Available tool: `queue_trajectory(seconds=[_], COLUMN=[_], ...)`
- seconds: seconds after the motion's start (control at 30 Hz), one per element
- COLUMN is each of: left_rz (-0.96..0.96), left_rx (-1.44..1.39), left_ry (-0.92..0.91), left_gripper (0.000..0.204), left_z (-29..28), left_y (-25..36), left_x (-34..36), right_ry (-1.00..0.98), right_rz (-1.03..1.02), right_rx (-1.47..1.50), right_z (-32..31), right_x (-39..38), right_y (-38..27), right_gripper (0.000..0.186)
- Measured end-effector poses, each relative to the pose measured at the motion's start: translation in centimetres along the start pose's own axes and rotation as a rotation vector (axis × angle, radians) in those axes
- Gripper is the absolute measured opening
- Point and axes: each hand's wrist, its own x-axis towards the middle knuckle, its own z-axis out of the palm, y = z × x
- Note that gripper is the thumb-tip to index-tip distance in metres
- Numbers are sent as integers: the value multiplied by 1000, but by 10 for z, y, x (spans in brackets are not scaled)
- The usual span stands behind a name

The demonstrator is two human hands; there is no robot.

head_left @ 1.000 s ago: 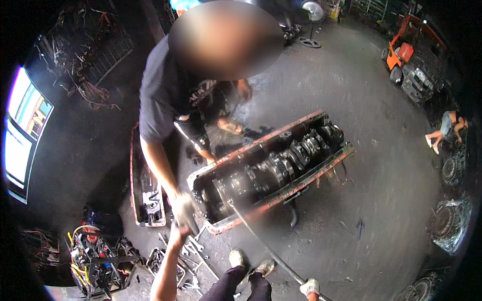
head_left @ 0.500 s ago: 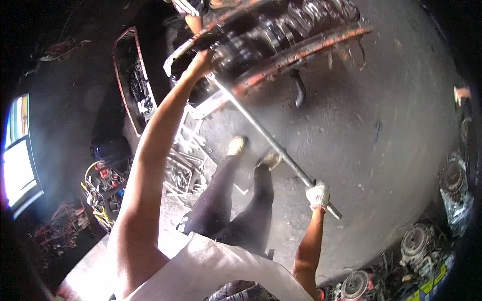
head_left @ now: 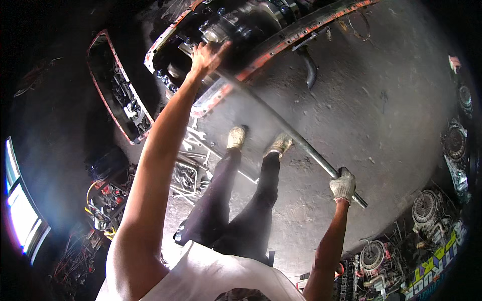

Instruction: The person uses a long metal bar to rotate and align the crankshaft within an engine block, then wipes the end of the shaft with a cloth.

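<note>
A long metal bar (head_left: 281, 122) slants from the engine down to the right, across the space in front of my feet. My right hand (head_left: 344, 186), in a pale knit glove, is closed around it near its lower end. My bare left hand (head_left: 207, 58) is closed over its upper end, inside the near-left part of the open engine block (head_left: 296, 39). The block has a reddish, bolt-holed rim, with dark metal parts inside. What the bar's upper end fits onto is partly hidden by my left hand and blurred.
Left of the engine lies a long red-rimmed frame (head_left: 95, 90) with metal parts inside. Wrenches and rods (head_left: 193, 165) lie beside my left leg. A curved dark pipe (head_left: 310, 70) sticks out below the rim. Engines with round clutch plates (head_left: 372, 255) line the lower right.
My right hand and the bar's lower end have shifted right. My left hand stays at the upper end. Another person's arm at the engine's far-left side has left the view, which has shifted.
</note>
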Motion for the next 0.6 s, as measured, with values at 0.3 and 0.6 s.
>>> queue_trajectory(seconds=[0.3, 0.6], left_rz=[147, -37], left_rx=[36, 53], left_ry=[87, -188], left_gripper=[67, 60], left_z=[1, -12], left_y=[4, 18], left_x=[-4, -2], right_ry=[24, 112], right_rz=[-31, -127], right_rx=[47, 187], right_z=[8, 14], right_x=[10, 41], right_y=[-65, -227], right_gripper=[12, 14])
